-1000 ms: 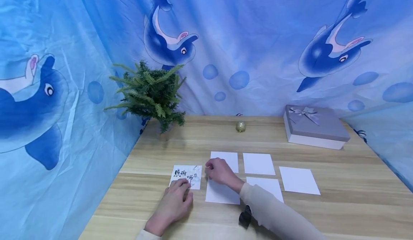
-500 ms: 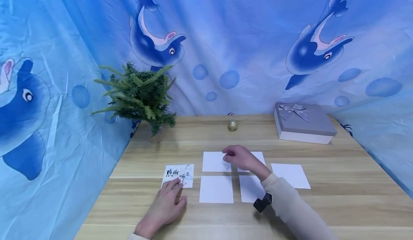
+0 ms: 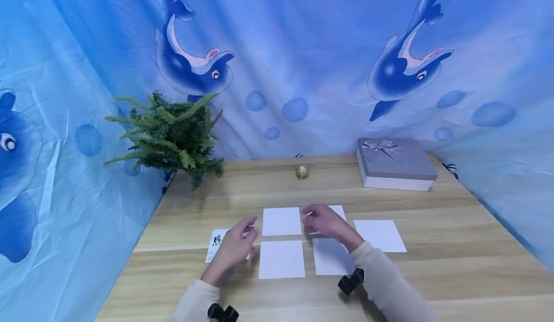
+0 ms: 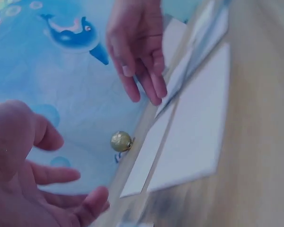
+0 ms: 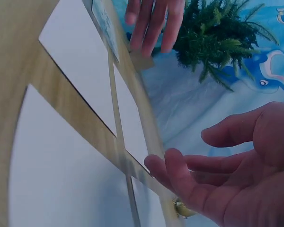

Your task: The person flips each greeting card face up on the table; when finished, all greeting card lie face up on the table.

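My left hand (image 3: 235, 245) is over the card with black brush characters (image 3: 213, 250) at the left, covering much of it in the head view. In the left wrist view its fingers are loosely bent with nothing between them. My right hand (image 3: 325, 222) hovers at the upper right white card (image 3: 339, 212), and its relaxed fingers (image 5: 173, 170) hold nothing in the right wrist view. Beside the hands lie an upper left white card (image 3: 281, 222), a lower left one (image 3: 282, 260) and a lower right one (image 3: 331, 259), the last partly hidden by the right forearm.
Another white card (image 3: 381, 236) lies farther right on the wooden table (image 3: 454, 264). A gold ball (image 3: 302, 171) sits near the back edge, with a grey-lidded gift box (image 3: 396, 163) to its right. A green fir plant (image 3: 169, 134) stands at the back left.
My right hand has moved from the left white cards to the upper right one. My left hand has lifted from the printed card's lower edge and shifted up over it.
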`<state>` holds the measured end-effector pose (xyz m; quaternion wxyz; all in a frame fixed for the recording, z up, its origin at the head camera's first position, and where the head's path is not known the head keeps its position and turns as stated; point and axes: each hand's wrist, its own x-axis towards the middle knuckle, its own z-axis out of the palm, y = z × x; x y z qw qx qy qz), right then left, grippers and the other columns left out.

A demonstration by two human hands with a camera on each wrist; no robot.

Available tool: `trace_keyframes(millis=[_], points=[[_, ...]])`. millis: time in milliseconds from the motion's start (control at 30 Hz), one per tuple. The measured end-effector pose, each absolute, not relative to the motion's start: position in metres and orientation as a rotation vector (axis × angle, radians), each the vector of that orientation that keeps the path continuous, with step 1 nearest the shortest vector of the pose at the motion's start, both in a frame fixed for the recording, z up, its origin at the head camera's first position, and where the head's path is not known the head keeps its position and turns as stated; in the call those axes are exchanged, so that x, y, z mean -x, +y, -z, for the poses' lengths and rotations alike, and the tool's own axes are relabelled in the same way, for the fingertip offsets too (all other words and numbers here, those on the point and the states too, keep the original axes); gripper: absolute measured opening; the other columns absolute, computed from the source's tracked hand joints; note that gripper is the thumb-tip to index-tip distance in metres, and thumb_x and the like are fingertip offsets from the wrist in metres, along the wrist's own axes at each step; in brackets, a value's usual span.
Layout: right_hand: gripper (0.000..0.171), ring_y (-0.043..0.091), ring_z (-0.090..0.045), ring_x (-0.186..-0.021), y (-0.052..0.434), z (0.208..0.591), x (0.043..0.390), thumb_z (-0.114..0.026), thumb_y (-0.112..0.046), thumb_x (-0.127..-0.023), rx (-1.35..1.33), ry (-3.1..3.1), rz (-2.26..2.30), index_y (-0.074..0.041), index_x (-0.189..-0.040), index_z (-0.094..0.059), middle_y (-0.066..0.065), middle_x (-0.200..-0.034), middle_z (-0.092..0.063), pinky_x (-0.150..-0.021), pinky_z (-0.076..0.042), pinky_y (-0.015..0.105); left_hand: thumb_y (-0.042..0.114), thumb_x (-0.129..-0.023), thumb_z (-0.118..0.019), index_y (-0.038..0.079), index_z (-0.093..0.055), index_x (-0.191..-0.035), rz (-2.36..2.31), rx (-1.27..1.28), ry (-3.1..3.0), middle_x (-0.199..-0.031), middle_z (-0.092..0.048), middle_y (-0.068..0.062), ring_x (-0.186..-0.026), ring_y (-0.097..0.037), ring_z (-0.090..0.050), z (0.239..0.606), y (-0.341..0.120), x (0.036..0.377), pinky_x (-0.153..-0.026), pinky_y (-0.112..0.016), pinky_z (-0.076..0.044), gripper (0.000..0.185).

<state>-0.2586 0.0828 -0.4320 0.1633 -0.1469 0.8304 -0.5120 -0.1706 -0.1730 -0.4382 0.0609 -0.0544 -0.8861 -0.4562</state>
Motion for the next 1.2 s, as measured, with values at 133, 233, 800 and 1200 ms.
trace_keyframes(millis=[133,233,800,1200], points=[[0.04,0.028,-0.07,-0.087,0.084,0.436,0.258,-0.053,-0.003,-0.092,0.412,2.27,1.513,0.012,-0.129,-0.052,0.019,-0.098,-0.066,-0.078,-0.06,0.038,0.015,-0.098,-0.049,-0.002,-0.046,-0.14,1.558,0.009,-2.709,-0.133,-0.055,-0.026,-0.101,-0.033,-0.065,0.44,-0.165,0.19,-0.082,-0.039,-0.057,0.045],[0.04,0.027,-0.069,-0.089,0.085,0.438,0.258,-0.053,-0.004,-0.094,0.372,2.229,1.535,0.013,-0.13,-0.05,0.019,-0.1,-0.066,-0.079,-0.06,0.037,0.015,-0.099,-0.047,-0.002,-0.044,-0.141,1.642,-0.059,-2.715,-0.128,-0.057,-0.026,-0.092,-0.029,-0.066,0.442,-0.162,0.196,-0.078,-0.038,-0.058,0.046],[0.028,0.018,-0.067,-0.086,0.079,0.444,0.266,-0.055,-0.002,-0.094,0.229,2.289,1.819,0.004,-0.119,-0.064,0.01,-0.097,-0.068,-0.077,-0.058,0.034,0.013,-0.099,-0.045,-0.003,-0.052,-0.131,2.234,-0.176,-2.24,-0.128,-0.053,-0.019,-0.119,-0.033,-0.053,0.446,-0.164,0.209,-0.096,-0.044,-0.05,0.036],[0.027,0.022,-0.068,-0.084,0.073,0.455,0.261,-0.064,0.002,-0.089,0.45,2.486,1.803,0.003,-0.116,-0.067,0.009,-0.091,-0.069,-0.074,-0.059,0.03,-0.007,-0.092,-0.045,-0.009,-0.056,-0.126,2.218,-0.174,-2.045,-0.131,-0.053,-0.024,-0.121,-0.031,-0.055,0.445,-0.159,0.207,-0.104,-0.032,-0.047,0.036]])
